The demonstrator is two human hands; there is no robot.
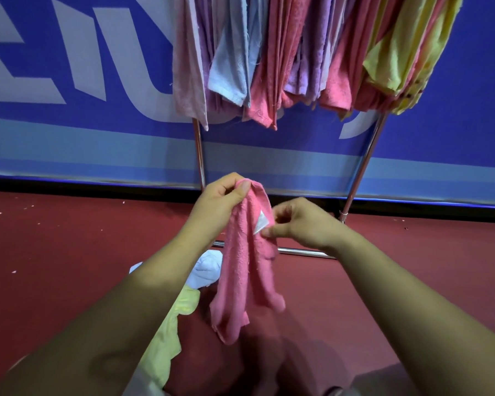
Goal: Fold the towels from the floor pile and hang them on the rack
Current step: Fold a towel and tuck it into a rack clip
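Pink towel [246, 270] hangs bunched in front of the rack [199, 155], above a yellow towel [166, 338] and a white towel [206, 270] piled on the floor [69, 252]. The left hand [217, 204] pinches its top corner so it drops straight. The right hand [300, 224] pinches the edge beside the white label [261, 222], probably seeking the next corner to spread it for folding.

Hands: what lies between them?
Head view: the pink towel, its top pinched by the left hand, its edge by the white label pinched by the right hand.
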